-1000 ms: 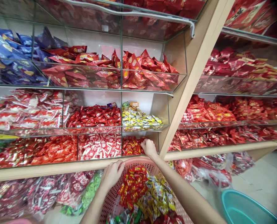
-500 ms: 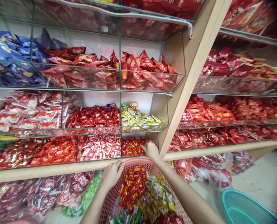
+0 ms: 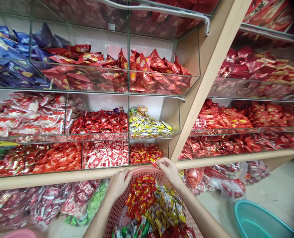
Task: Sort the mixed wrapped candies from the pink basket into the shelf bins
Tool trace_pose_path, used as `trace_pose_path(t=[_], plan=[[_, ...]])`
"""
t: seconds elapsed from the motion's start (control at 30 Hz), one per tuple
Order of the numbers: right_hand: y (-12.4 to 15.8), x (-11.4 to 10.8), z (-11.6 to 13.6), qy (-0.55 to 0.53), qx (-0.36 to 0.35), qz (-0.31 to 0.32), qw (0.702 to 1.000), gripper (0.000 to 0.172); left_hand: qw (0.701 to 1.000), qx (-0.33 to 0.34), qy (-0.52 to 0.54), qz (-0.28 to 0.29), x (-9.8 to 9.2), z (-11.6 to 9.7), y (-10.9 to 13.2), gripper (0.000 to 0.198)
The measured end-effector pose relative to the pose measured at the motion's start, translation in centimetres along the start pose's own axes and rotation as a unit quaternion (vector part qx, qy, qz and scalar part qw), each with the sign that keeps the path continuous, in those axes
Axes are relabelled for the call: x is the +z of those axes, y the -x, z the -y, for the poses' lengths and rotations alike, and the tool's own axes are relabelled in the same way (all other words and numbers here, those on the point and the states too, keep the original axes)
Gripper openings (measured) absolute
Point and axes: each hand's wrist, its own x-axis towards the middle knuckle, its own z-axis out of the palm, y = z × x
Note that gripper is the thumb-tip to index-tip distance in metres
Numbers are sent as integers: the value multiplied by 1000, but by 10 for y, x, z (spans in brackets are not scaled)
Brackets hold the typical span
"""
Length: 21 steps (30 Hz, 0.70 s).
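Note:
My left hand (image 3: 118, 183) is closed over the left rim of a pink perforated plastic basket (image 3: 113, 208). Between the fingertips of my right hand (image 3: 168, 169) is a red-and-yellow wrapped candy (image 3: 153, 160), just above the basket's far edge. The same kind of candy fills the bottom-shelf bin (image 3: 140, 152) right behind it. Inside the basket lie a heap of red candies (image 3: 142, 196), yellow-and-white candies (image 3: 168, 206) beside them, and green-wrapped ones (image 3: 135, 228) nearer me.
Glass-fronted shelves of sorted sweets rise ahead, with a slanting wooden divider (image 3: 212, 79) on the right. A wooden ledge (image 3: 62, 176) runs along their bottom. Bagged sweets (image 3: 47, 203) lie beneath it. A teal tub (image 3: 261, 221) stands on the floor at right.
My right hand has drawn back from the bin, slightly down and to the right, with a red candy now showing at its fingertips. The left hand stays on the basket rim.

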Motion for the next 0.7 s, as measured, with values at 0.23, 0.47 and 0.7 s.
trace_pose_path(t=[0.23, 0.47, 0.7], plan=[[30, 2, -13, -112, 118, 12, 987, 32, 1000, 3, 10, 2, 1, 1, -1, 40], [41, 7, -9, -194, 192, -10, 962, 42, 1000, 2, -4, 8, -3, -5, 1, 41], [50, 9, -6, -230, 199, 50, 951, 36, 1000, 1, -3, 9, -4, -7, 1, 39]])
